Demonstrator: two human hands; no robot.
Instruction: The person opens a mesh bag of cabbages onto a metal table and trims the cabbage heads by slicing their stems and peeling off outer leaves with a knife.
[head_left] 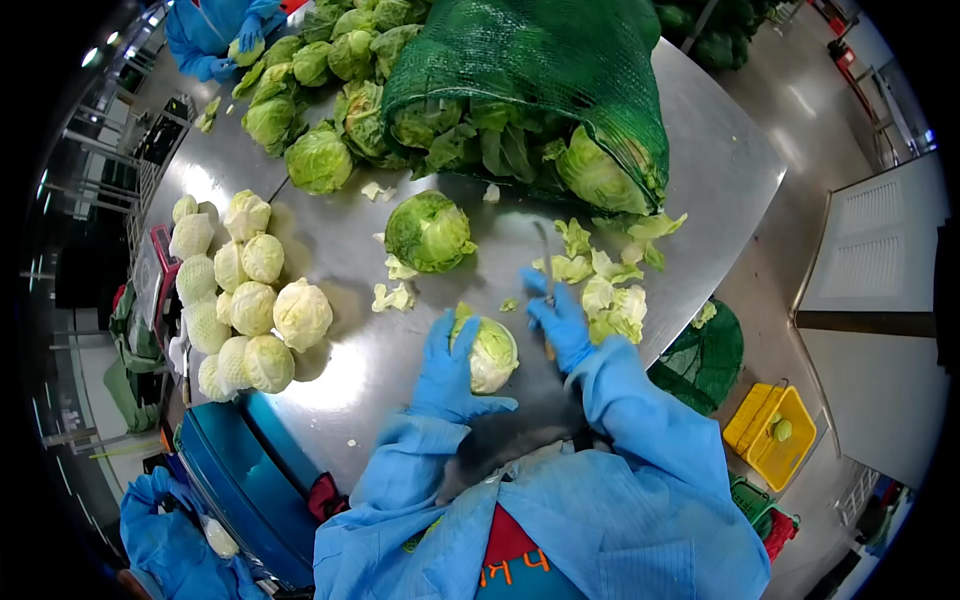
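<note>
My left hand (447,362), in a blue glove, grips a pale green cabbage (490,352) that rests on the steel table (710,160). My right hand (558,318), gloved too, holds a knife (545,262) whose blade points away from me, just right of that cabbage. Another untrimmed cabbage (429,231) lies a little farther out. Loose trimmed leaves (607,282) are heaped to the right of the knife.
Several peeled pale cabbages (245,300) are piled at the left. A green net sack (535,75) of cabbages lies at the far side. Other people in blue work at far left (215,30) and near left (175,540). A yellow crate (770,432) stands on the floor.
</note>
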